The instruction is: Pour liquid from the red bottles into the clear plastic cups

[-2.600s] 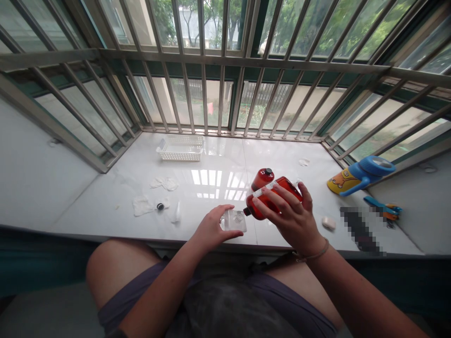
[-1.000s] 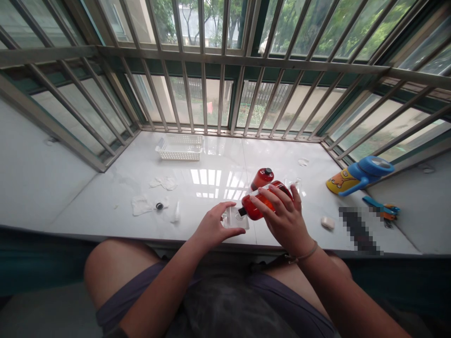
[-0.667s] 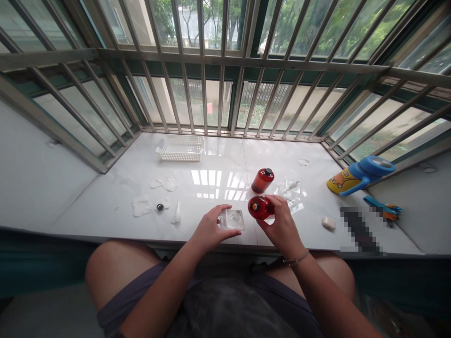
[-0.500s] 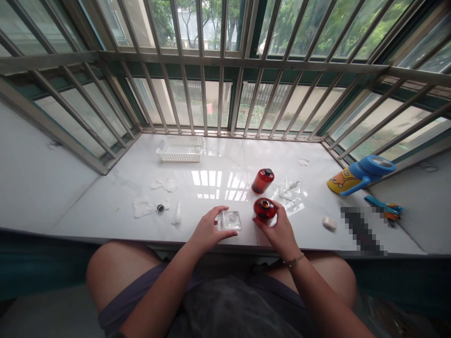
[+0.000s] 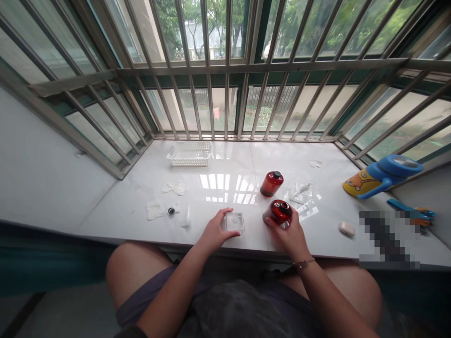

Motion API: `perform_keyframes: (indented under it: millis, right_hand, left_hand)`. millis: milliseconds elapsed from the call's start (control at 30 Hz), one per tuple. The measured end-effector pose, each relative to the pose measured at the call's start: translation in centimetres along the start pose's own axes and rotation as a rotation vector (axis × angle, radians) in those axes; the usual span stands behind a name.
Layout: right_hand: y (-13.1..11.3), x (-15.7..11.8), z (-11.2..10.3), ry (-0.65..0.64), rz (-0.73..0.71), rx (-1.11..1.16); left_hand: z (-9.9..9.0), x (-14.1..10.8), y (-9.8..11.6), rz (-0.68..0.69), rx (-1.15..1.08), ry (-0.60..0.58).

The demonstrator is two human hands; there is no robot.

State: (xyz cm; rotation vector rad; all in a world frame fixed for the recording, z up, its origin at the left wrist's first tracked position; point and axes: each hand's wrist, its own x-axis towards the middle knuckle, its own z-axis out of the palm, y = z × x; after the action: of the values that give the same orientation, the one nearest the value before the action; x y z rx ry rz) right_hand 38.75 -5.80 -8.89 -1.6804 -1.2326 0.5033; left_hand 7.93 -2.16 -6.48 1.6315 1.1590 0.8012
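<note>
My left hand [image 5: 219,229] has thumb and fingers around a small clear square box [image 5: 235,222], close to the counter's front edge. The box looks level; a small round shape shows in it. My right hand [image 5: 289,230] grips a red translucent bottle [image 5: 276,217] by its lower body. No cap is on this bottle, and its round mouth faces up, leaning a little to the right. Just behind it stands a second red bottle [image 5: 271,185] with a black cap, apart from my hand.
Left lie crumpled tissues [image 5: 157,210], a black round cap [image 5: 171,211] and a small clear tube [image 5: 187,218]. A white basket [image 5: 190,161] stands behind. Rightward are clear plastic packaging [image 5: 301,192], a pale soap-like piece [image 5: 347,229], a blue-and-yellow flask [image 5: 380,176] and a blurred dark item.
The view has shifted, moving the scene rightward. The clear box has levelled out and moved slightly left over the counter. The held bottle's mouth has tipped rightward. Both hands keep their holds.
</note>
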Motion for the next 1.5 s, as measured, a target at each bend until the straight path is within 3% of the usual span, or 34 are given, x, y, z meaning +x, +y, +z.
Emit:
perform_keyframes:
  millis: [133,233,367,500,633,800,900,1033,1100,1200,1333,1500]
  right_hand:
    - [0.6,-0.5,-0.3,0.068,-0.102,-0.027]
    - [0.8,-1.2,-1.3,0.128,-0.213,-0.069]
    - [-0.1,-2.5,-3.6,0.182,-0.324,-0.114]
    - [-1.8,-3.5,-5.0,0.219,-0.379,-0.128]
    - [-3.2,-4.0,-5.1,0.251,-0.465,-0.168]
    - [-4.7,-4.2,-4.4,0.227,-0.554,-0.190]
    - [-5.4,-4.5,-4.2,0.203,-0.586,-0.208]
    - [-6.0,-5.1,-3.8,0.173,-0.626,-0.244]
    - [-6.1,-5.4,-3.6,0.159,-0.645,-0.256]
    - [-6.2,-5.7,-3.3,0.144,-0.662,-0.257]
    - [-6.6,-6.0,-3.0,0.125,-0.669,-0.253]
    - [-7.3,-6.1,-3.0,0.108,-0.657,-0.257]
  left_hand:
    - [-0.7,-0.3,-0.2,-0.011,0.033,-0.012]
    - [-1.9,-1.3,0.5,0.053,0.088,0.056]
    - [-4.6,-2.8,1.2,0.202,0.313,0.339]
    - [-7.4,-3.5,0.0,0.187,0.650,0.564]
    - [-8.6,-3.8,-1.9,0.020,0.855,0.548]
    - [-8.1,-4.1,-2.8,-0.123,1.012,0.540]
    - [-7.8,-3.9,-3.0,-0.065,0.941,0.552]
    - [-7.9,-3.6,-1.9,0.115,0.672,0.569]
    - [-7.9,-3.6,-0.4,0.252,0.621,0.528]
    - [-7.8,-3.8,2.4,0.457,0.663,0.326]
    - [-7.5,-3.7,5.2,0.568,0.790,0.146]
    - [-7.3,-2.7,6.7,0.709,0.925,-0.016]
